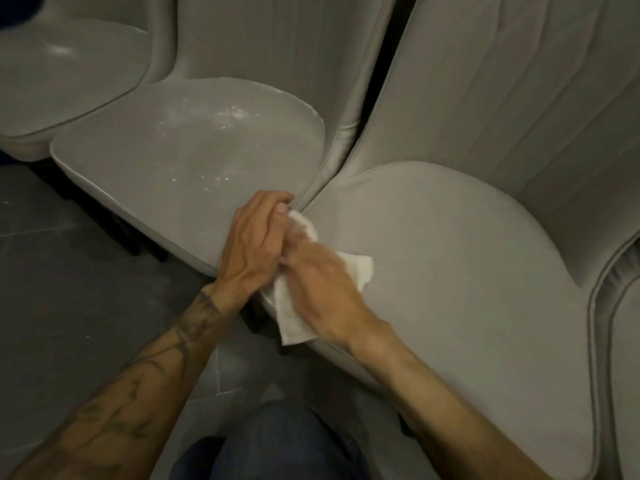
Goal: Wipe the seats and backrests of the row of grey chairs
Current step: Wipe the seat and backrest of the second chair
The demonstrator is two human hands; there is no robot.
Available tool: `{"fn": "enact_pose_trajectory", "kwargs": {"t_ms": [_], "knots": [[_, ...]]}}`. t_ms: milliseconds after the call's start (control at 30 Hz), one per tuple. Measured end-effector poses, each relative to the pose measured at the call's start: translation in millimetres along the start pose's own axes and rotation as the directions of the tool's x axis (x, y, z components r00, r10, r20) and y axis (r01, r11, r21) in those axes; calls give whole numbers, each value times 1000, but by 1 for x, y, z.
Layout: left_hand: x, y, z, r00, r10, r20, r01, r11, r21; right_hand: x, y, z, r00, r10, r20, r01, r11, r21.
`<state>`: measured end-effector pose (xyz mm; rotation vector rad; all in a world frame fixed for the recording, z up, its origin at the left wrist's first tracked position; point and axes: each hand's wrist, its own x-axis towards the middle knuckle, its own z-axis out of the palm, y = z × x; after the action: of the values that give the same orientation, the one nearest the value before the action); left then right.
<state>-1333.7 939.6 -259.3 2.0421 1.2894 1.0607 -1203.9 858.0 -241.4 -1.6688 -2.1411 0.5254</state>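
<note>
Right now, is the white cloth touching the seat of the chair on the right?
Touching. The head view shows the white cloth lying flat on the right chair's seat, pressed under the right hand.

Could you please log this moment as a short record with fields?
cloth: white, on the front left edge of the right seat, part hanging over the edge
right hand: on the cloth, blurred
left hand: beside it, touching the cloth
middle seat: wet, with shiny droplets
right seat: looks dry
floor: dark tiles
</note>
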Motion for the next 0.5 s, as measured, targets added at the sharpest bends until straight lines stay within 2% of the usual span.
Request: {"fn": "enact_pose_trajectory", "kwargs": {"t_ms": [133,233,300,400,500], "knots": [[6,-2,-4,999,-7,39,10,997,-71,-2,-3,-11,987,-138,85,135,990,39],[4,1,-5,996,41,79,-44,999,32,-48,10,-26,982,-170,79,173,984,-41],[3,2,-4,991,72,116,-88,987,138,-98,25,-35,982,-155,108,172,970,-170],[1,2,-3,984,112,142,-143,962,233,-182,46,-54,998,-54,30,61,951,-302],[1,-1,0,981,131,143,-165,951,262,-243,58,-69,979,167,-121,-197,928,-315]]}}
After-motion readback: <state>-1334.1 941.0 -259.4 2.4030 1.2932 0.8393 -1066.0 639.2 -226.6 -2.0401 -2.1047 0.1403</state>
